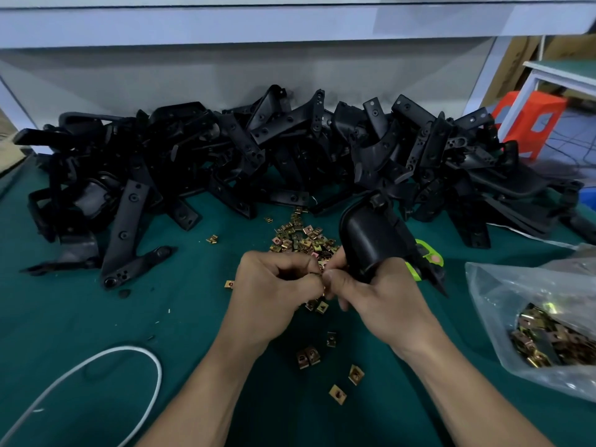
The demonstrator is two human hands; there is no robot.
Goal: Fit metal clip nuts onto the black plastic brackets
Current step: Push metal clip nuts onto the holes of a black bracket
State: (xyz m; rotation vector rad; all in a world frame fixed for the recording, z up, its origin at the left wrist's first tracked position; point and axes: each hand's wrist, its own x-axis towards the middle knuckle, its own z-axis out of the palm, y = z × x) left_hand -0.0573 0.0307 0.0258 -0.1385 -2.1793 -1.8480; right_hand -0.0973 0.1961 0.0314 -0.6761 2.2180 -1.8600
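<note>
**Both hands meet at one bracket**

The right hand (pixel 374 295) grips a black bracket (pixel 371 240) above the green mat (pixel 96 317), beside the heap of loose clip nuts (pixel 300 240). The left hand (pixel 274 282), fingers curled, pinches a clip nut (pixel 323 287) (mostly hidden by fingertips) at the bracket's near edge. A bracket pile (pixel 258 150) lies along the far side. A plastic bag (pixel 516 285) of nuts sits at the right, and a white cable (pixel 129 351) lies near left.

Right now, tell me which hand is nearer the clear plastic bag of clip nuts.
Right. The right hand, gripping a black bracket, sits just left of the bag; the left hand lies farther left, beyond the right hand.
</note>
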